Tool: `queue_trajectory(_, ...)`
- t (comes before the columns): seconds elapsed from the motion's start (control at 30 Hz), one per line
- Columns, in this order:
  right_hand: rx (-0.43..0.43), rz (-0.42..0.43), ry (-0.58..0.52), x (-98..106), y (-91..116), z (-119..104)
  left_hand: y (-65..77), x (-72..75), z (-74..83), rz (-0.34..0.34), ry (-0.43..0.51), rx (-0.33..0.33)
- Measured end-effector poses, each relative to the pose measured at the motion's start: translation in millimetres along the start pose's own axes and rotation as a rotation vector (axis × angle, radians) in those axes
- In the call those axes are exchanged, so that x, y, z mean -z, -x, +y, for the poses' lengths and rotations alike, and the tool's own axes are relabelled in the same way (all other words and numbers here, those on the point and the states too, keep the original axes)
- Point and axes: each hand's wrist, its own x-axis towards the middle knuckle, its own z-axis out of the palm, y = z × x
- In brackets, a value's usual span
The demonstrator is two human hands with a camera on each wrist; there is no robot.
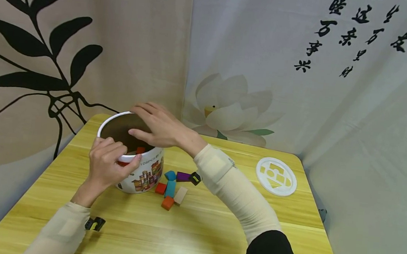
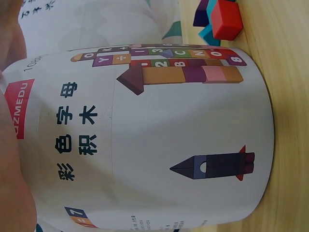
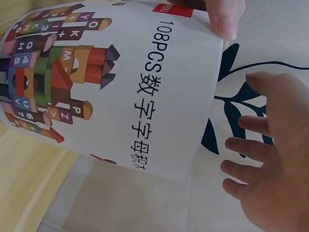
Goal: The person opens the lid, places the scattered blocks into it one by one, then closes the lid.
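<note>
A white round bucket (image 1: 143, 174) with printed block pictures stands on the table, its mouth tilted toward me. My left hand (image 1: 107, 161) grips its near rim, thumb on the outer wall and fingers curled over the edge. Over the mouth hovers my right hand (image 1: 160, 126), its fingers spread and nothing held. The right wrist view shows that hand (image 3: 270, 150) beside the rim with fingers apart. A red block (image 1: 140, 150) shows inside the bucket near the rim; the rest of the contents is hidden.
Right of the bucket lie several loose blocks, among them a purple block (image 1: 183, 177), a blue block (image 1: 170, 188), a plain wooden block (image 1: 180, 195) and an orange-red block (image 1: 167, 203). A white cut-out lid (image 1: 263, 170) lies at the table's right. Printed curtains (image 1: 232, 45) hang behind.
</note>
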Motion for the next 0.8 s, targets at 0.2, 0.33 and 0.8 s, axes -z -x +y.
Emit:
queue_trajectory(0.2, 0.003, 0.027, -0.008, -1, 12, 1, 0.7, -0.1, -0.1, -0.003, -0.003, 0.000)
queue_trajectory(0.33, 0.001, 0.041, -0.015, -3, 26, 1, -0.4, -0.6, 0.5, 0.008, -0.001, 0.000)
queue_trajectory(0.8, -0.033, 0.073, -0.106, -21, 89, 17, -1.3, -0.4, 1.5, 0.017, -0.001, 0.008)
